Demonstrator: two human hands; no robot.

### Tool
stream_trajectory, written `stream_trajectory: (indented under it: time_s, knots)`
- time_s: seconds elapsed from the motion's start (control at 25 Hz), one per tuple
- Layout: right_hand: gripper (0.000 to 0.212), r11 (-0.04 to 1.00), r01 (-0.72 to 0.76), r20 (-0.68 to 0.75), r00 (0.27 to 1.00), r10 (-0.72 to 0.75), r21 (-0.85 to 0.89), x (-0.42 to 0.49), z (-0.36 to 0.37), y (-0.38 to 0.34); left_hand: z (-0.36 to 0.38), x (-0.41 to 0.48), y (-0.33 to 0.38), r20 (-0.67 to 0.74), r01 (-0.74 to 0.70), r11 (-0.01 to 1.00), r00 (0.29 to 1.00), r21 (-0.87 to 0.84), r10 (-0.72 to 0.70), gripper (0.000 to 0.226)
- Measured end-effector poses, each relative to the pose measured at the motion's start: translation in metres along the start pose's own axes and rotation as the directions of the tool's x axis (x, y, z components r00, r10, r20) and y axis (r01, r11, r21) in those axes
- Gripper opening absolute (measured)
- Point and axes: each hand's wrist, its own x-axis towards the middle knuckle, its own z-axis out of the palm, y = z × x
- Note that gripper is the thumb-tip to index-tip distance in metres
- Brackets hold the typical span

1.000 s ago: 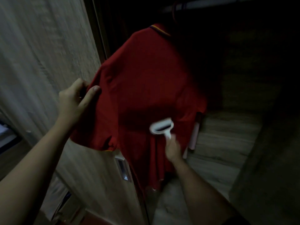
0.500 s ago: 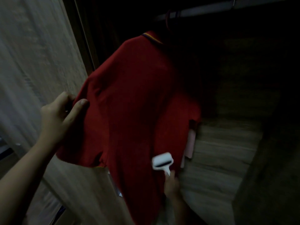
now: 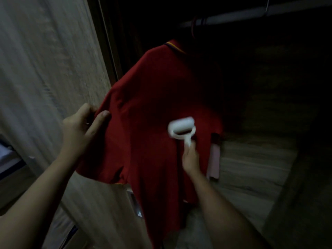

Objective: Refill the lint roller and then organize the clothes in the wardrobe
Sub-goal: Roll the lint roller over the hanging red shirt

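Observation:
A red shirt with a striped collar hangs from the wardrobe rail in the dim wardrobe. My left hand pinches the shirt's left sleeve edge and pulls the cloth taut. My right hand grips the handle of a white lint roller. The roller head presses against the middle of the shirt's back. The picture is dark and somewhat blurred.
A pale wood-grain wardrobe door stands at the left. A pink garment hangs behind the shirt's right edge. Wooden wardrobe panels fill the right side. Part of a bed or shelf shows at far left.
The lint roller went down the shirt, then came back up to the middle of its back. My left hand kept its hold on the sleeve. The camera shifted.

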Motion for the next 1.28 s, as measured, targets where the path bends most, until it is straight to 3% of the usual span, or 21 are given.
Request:
stream_trajectory:
  time_s: [0.08,0.16,0.24,0.4,0.56,0.68,0.84,1.0,1.16,1.28]
  knots:
    - [0.048,0.982,-0.183,0.136,0.973,0.186,-0.036,-0.052,0.017,0.062,0.000,-0.002,-0.004,0.000,-0.037,0.999,0.999,-0.012,0.037,0.030]
    - [0.040,0.947,-0.308,0.194,0.927,0.321,-0.095,-0.084,0.018,0.095,0.001,-0.001,-0.004,0.000,-0.047,0.999,0.999,-0.009,0.047,0.033]
    - [0.026,0.941,-0.316,0.189,0.923,0.335,-0.123,-0.097,0.010,0.105,0.000,-0.001,0.000,0.016,-0.023,1.000,1.000,0.000,0.023,0.035]
    - [0.021,0.976,-0.201,0.085,0.974,0.209,-0.086,-0.073,-0.034,0.076,0.001,-0.015,0.029,-0.048,-0.034,0.999,0.998,0.016,0.034,0.029]
    - [0.034,0.992,-0.094,-0.032,0.995,0.091,-0.088,-0.054,-0.091,0.036,0.019,0.001,0.090,-0.130,-0.155,0.987,0.979,0.047,0.160,0.044]
    - [0.037,0.992,-0.060,-0.097,0.994,0.049,-0.115,-0.054,-0.131,0.020,0.038,0.039,0.135,-0.018,-0.186,0.961,0.981,0.204,0.193,0.057]
    - [0.030,0.989,-0.040,-0.143,0.990,0.020,-0.139,-0.059,-0.175,0.002,0.071,0.070,0.176,0.281,-0.067,0.950,0.959,0.305,-0.023,0.055]
    - [0.033,0.982,-0.018,-0.209,0.978,-0.022,-0.188,-0.058,-0.207,-0.011,0.102,0.081,0.193,0.327,-0.016,0.973,0.943,0.229,-0.061,0.036]
    - [0.023,0.980,-0.003,-0.237,0.970,-0.046,-0.200,-0.063,-0.226,-0.027,0.123,0.076,0.215,0.322,-0.126,0.979,0.944,0.158,0.070,0.027]
    - [0.022,0.977,0.015,-0.286,0.955,-0.076,-0.211,-0.065,-0.235,-0.039,0.137,0.066,0.234,0.328,-0.106,0.993,0.941,0.054,0.082,0.024]
